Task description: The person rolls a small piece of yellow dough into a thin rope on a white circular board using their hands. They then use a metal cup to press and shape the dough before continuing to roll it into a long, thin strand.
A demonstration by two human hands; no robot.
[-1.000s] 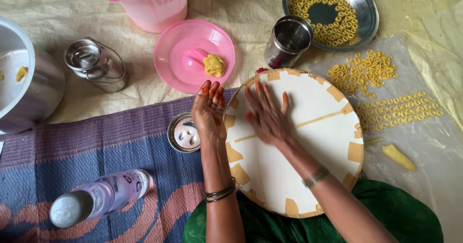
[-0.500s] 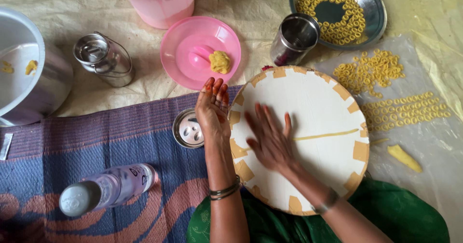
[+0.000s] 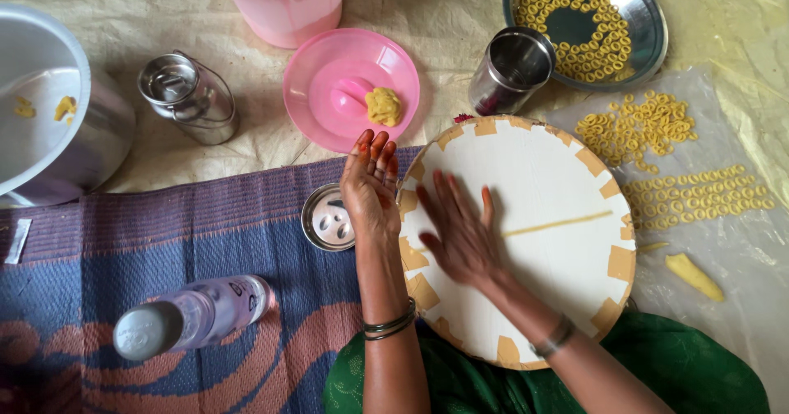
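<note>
Dough strand [image 3: 559, 223] on board [image 3: 542, 175], right hand [image 3: 460, 233] flat

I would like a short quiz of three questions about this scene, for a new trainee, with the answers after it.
1. True or false: the right hand lies flat on the round white board.
2. What rests on the pink lid? A) a spoon B) a yellow dough lump C) a cup
3. Fill in: the thin dough strand lies on the ____.

Key: 1 true; 2 B; 3 board. The left hand rests at the board's edge, beside the small steel bowl.
</note>
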